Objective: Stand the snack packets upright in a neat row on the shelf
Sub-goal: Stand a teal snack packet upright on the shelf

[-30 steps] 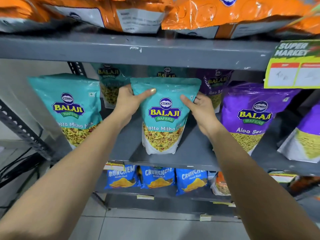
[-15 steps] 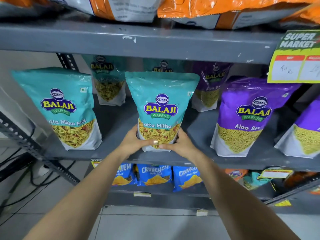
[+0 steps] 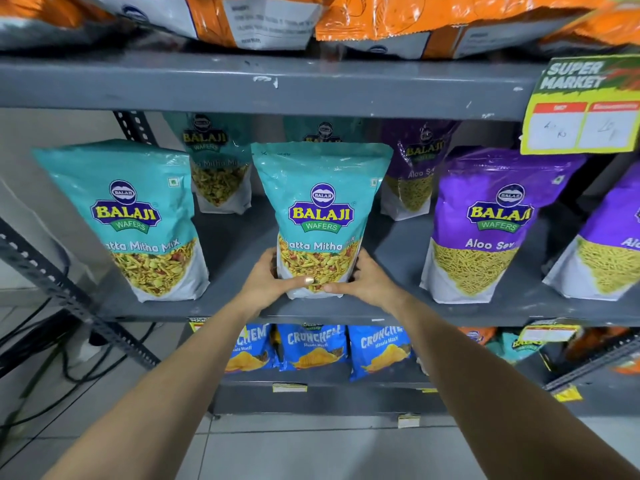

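Hands (image 3: 273, 275) unmoved; packet (image 3: 320, 216) base seemingly hidden

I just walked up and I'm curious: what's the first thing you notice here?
Two hands, left hand and right hand, hold the bottom of a teal Khatta Mitha packet standing mid-shelf. A purple Aloo Sev packet stands to its right, and orange packets lie on the shelf above.

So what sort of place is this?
Most likely a small grocery shop: grey metal shelving, a yellow "Super Market" price tag, and rows of branded snack packets facing outward.
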